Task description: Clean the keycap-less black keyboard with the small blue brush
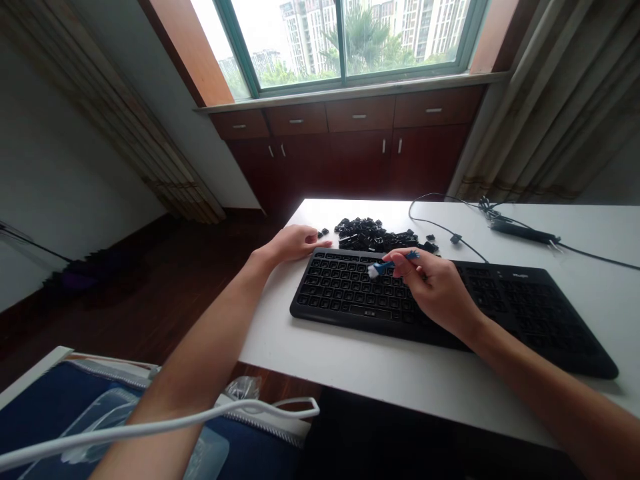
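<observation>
A black keyboard (350,313) with its keycaps off lies on the white table, rows of bare key sockets showing on its left part. My right hand (433,283) is closed on a small blue brush (384,267), whose white bristles point down and left over the sockets. Whether the bristles touch them I cannot tell. My left hand (297,242) rests on the table by the keyboard's far left corner, fingers fairly straight and holding nothing I can see. Just behind the keyboard sits a pile of loose black keycaps (367,233).
On the white table (340,360), a black cable (425,223) runs to a dark slim object (523,231) at the back right. Below left, a navy cloth surface (45,413) holds clear plastic containers (103,420); a white cable (165,423) crosses in front. Wooden cabinets (340,157) stand beneath the window.
</observation>
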{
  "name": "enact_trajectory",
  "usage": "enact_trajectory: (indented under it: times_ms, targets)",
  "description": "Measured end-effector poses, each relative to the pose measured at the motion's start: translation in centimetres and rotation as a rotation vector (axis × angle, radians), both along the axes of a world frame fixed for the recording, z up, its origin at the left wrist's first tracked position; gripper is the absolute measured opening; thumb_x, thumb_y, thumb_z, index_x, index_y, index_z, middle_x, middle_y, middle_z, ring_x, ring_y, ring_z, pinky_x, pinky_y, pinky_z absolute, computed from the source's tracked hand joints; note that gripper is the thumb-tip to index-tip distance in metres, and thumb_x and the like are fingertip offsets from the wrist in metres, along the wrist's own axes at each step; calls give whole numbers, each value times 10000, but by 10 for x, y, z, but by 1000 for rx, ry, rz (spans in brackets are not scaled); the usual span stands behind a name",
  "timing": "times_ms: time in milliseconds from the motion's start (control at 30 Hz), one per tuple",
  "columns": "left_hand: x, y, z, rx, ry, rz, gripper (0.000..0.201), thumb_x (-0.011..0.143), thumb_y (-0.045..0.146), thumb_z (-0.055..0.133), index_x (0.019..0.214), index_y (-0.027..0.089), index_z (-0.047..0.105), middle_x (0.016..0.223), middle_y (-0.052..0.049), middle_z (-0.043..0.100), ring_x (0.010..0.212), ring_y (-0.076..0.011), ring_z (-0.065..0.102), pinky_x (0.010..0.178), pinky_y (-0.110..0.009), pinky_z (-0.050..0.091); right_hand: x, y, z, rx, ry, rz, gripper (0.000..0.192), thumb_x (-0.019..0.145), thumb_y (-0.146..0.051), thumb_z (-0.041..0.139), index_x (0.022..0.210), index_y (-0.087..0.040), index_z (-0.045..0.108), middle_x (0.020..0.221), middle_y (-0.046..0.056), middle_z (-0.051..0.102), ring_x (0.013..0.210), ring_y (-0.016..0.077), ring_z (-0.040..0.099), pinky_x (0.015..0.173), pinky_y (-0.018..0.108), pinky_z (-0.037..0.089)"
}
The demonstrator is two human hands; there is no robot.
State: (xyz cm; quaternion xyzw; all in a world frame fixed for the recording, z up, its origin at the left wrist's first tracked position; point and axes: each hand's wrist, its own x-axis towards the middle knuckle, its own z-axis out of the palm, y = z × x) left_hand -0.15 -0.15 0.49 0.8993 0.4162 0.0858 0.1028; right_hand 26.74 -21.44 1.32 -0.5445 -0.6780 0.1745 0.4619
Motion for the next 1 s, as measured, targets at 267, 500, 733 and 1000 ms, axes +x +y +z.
enact_trajectory:
  times_ms: [267,500,733,1000]
  targets:
    - [0,0,0,-6,-1,-5,626,835,774,522,644,179,538,617,-14,548,559,-119,413,558,-280,230,0,-2,4,-30,126,65,336,1014,-431,469,1041,-207,717,817,40,679,691,150,623,622,310,494]
    - [-1,1,-1,-5,0,-6,617,834,769,529,651,179,548,619,-18,550,563,-122,415,563,-280,230,1,0,0,143,-136,-40,290,1017,-337,477,1171,-228,697,1032,71,711,878,187,642,786,366,494]
    - [-1,3,-2,-5,1,-2,622,830,773,528,647,178,547,621,-20,555,565,-124,427,562,-279,230,-2,0,4,-133,287,41,381,993,-487,492,1038,-189,726,819,50,674,706,148,612,636,306,509]
    - [-1,5,-3,3,6,3,615,828,767,535,642,180,543,611,-16,538,565,-128,423,566,-280,225,2,2,-2,105,-114,-52,312,1015,-386,476,1115,-216,718,1026,81,694,836,185,637,744,360,502]
